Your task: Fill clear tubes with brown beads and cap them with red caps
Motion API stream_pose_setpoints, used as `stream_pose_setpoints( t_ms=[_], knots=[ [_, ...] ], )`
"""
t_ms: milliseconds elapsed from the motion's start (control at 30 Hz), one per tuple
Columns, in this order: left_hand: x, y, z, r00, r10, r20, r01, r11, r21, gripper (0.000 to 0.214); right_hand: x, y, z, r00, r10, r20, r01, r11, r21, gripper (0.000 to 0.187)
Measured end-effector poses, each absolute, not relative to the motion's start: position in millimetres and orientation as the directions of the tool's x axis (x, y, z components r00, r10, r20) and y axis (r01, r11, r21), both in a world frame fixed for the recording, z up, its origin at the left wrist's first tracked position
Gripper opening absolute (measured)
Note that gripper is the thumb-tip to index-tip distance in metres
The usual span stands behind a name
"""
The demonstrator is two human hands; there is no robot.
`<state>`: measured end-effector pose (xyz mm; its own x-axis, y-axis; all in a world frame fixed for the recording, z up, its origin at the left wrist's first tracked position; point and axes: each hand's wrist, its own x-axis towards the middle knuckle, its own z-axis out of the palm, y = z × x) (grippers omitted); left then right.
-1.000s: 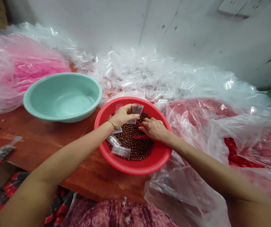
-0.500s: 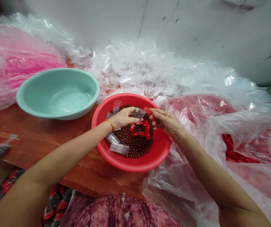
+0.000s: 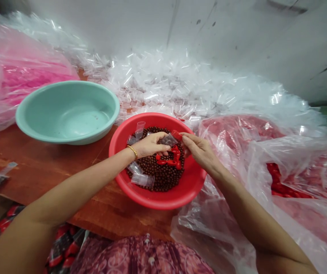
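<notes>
My left hand (image 3: 151,145), with a gold bracelet at the wrist, grips a clear plastic tube (image 3: 168,140) holding dark beads. The fingers of my right hand (image 3: 196,147) pinch a red cap (image 3: 176,134) at the tube's right end. Both hands are over a red basin (image 3: 157,202). Inside it lie many brown beads (image 3: 163,179), several more clear tubes (image 3: 143,180) along the left side, and several red caps (image 3: 169,162) in the middle. Whether the cap is fully seated cannot be made out.
A pale green basin (image 3: 66,85) stands at the left. Clear tubes (image 3: 163,80) are heaped along the wall. Plastic bags with red pieces (image 3: 283,182) lie at the right, and a bag of pink pieces (image 3: 29,80) at the far left. Filled red-capped tubes (image 3: 63,243) sit lower left.
The red cap and the tube have come together, where a small gap showed before. My right fingers have closed in on the cap. The camera view has shifted slightly.
</notes>
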<state>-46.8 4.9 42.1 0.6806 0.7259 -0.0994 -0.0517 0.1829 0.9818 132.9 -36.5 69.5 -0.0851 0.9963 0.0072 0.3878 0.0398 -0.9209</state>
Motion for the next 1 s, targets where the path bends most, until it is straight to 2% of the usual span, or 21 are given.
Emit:
stream_pose_setpoints(
  t_ms=[233,333,500,567,733,800,900,1000],
  knots=[
    [-46,6,42,0.692,0.718,-0.076,-0.068,0.17,0.983,0.026,134,-36,60,-0.192,0.98,0.055,0.44,0.136,-0.888,0.039],
    [-45,4,43,0.692,0.716,-0.086,-0.011,0.129,0.992,0.023,133,-37,55,-0.203,0.973,0.112,0.534,0.206,-0.82,0.039],
    [-41,0,45,0.591,0.807,-0.009,0.021,-0.004,1.0,0.018,133,-39,53,-0.239,0.952,0.192,0.656,0.304,-0.691,0.044],
    [-40,-2,46,0.57,0.822,0.006,0.058,-0.048,0.997,0.017,135,-40,55,-0.302,0.927,0.224,0.723,0.375,-0.58,0.046],
    [-42,0,43,0.629,0.778,-0.005,0.188,-0.145,0.971,0.015,141,-44,58,-0.512,0.843,0.163,0.83,0.535,-0.16,0.052],
    [-42,0,40,0.643,0.766,-0.007,0.226,-0.181,0.957,0.014,141,-45,58,-0.556,0.822,0.126,0.818,0.568,-0.095,0.053],
    [-39,0,40,0.61,0.792,-0.016,0.235,-0.161,0.958,0.015,140,-45,61,-0.543,0.828,0.143,0.811,0.561,-0.167,0.055],
    [-36,-2,46,0.602,0.795,-0.073,0.193,-0.056,0.98,0.017,138,-39,68,-0.407,0.881,0.241,0.792,0.471,-0.388,0.06]
  ],
)
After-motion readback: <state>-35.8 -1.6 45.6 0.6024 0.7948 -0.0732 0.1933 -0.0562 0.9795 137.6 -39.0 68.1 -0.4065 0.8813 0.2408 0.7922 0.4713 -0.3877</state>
